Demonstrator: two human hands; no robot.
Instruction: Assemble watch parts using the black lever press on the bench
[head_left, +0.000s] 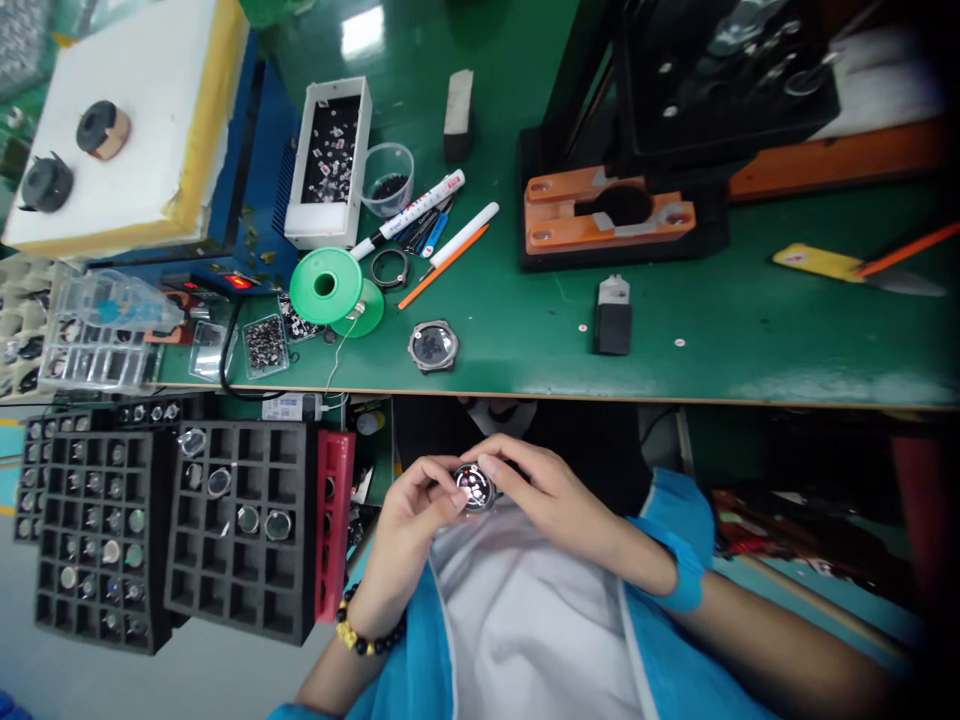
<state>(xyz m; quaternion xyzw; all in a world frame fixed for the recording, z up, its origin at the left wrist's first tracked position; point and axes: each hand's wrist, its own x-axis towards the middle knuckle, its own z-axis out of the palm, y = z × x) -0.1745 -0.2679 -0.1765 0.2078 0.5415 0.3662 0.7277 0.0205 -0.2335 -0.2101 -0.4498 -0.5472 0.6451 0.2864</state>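
A round smartwatch point(477, 488) with a lit dark face is held close to my body, below the bench edge. My left hand point(420, 510) pinches its left side, the thumb resting at the rim of the face. From the right, my right hand point(544, 495) grips the top and right side, its fingers wrapped behind. The back of the watch is hidden. On the bench ahead of my hands lies a second round watch case point(433, 346) with a dark face, touched by neither hand.
A green spool point(325, 286), pens point(442, 255) and a white box of small parts point(328, 160) stand left of centre. A black press with an orange fixture point(609, 212) is at the right, near a yellow-handled knife point(817, 262). Foam trays point(240, 590) holding watches sit lower left.
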